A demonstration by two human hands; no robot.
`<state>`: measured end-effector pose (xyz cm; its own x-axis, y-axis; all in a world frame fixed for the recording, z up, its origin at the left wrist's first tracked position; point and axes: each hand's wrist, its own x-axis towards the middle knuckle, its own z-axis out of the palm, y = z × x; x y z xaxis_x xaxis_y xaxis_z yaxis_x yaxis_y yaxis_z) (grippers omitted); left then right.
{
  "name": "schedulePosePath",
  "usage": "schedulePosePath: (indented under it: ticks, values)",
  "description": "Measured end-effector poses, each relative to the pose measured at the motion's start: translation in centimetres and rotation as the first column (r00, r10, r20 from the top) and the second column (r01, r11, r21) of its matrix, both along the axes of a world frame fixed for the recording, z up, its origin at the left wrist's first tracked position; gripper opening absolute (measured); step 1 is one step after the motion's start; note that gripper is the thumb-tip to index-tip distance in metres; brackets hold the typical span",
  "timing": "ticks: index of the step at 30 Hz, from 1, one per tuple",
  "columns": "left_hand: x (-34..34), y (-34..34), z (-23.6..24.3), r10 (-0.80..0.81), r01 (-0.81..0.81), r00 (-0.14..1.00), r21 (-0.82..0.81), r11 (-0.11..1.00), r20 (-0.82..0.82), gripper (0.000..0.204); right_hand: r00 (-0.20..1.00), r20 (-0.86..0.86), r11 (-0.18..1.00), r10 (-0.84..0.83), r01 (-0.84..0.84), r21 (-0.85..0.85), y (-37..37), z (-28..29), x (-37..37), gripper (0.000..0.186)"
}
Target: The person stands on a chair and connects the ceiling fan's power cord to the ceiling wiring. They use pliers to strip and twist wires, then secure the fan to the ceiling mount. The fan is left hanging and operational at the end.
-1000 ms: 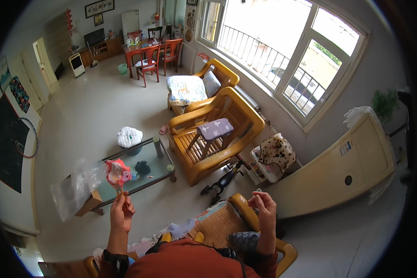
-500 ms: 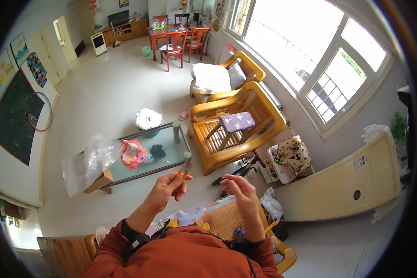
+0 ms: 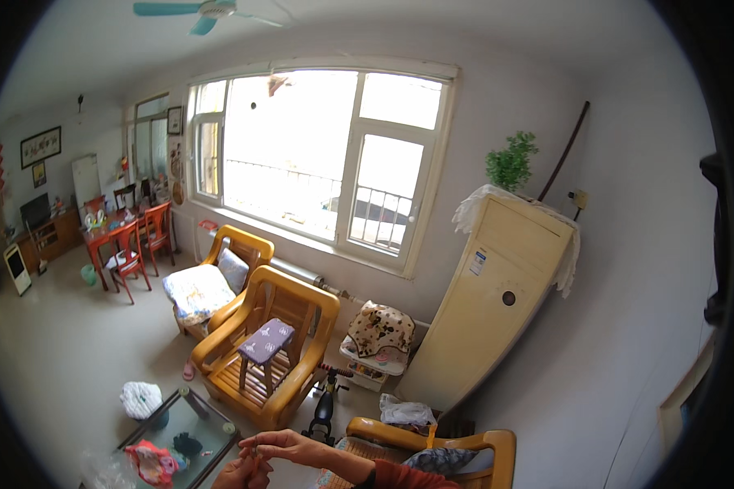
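Observation:
Both hands meet low in the picture, beside the right end of the glass coffee table [image 3: 189, 393]. My left hand [image 3: 240, 471] is closed, partly cut off by the lower edge. What its fingers hold is too small to make out. My right hand [image 3: 289, 446] reaches across from the right, its bent fingers and thumb pinched together at the left fingertips. Anything between them is hidden. On the table lie a pink-red plastic bag [image 3: 153, 464] and a dark crumpled item [image 3: 187, 443].
A wooden armchair [image 3: 314, 303] holds a purple-topped stool [image 3: 267, 342]. Behind my right arm is a wooden sofa [image 3: 497, 444] with a dark cushion [image 3: 442, 461]. A child's balance bike [image 3: 324, 407] stands between them. A tall cream air conditioner [image 3: 485, 306] stands at right.
My view has swung up and to the right. My hands, apart before, now touch. The small orange-handled tool seen in my left hand no longer shows clearly.

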<state>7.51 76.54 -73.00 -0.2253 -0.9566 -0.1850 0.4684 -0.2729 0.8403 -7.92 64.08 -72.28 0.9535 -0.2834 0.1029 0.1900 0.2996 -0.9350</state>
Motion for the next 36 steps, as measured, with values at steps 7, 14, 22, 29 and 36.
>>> schedulePosePath:
  ticks: [7,14,22,29,36]
  values:
    - [-1.9,-1.6,0.3,-0.009,0.013,0.997,-0.044,0.999,0.079,0.044,0.982,-0.044,0.983,-0.182,0.18,-0.039,0.5,-0.1,-1.4,0.029]
    - [-2.9,-2.4,0.1,0.021,-0.011,0.98,-0.049,0.999,0.2,0.046,0.955,-0.01,0.955,-0.296,0.296,-0.028,-0.2,-1.1,-2.1,0.028]
    - [-4.3,-3.1,-0.3,0.07,-0.055,0.966,-0.064,0.996,0.247,0.043,0.913,0.061,0.892,-0.403,0.407,-0.198,0.0,0.0,-3.5,0.022]
    - [-5.6,-4.0,-0.6,0.064,-0.043,0.969,-0.091,0.995,0.239,0.042,0.946,0.002,0.908,-0.324,0.311,-0.281,-1.4,-0.2,-5.2,0.02]
    - [-7.7,-5.3,-1.0,0.17,-0.145,0.947,-0.11,0.983,0.271,0.058,0.874,0.219,0.901,-0.434,0.416,0.126,-3.4,-1.3,-6.2,0.021]
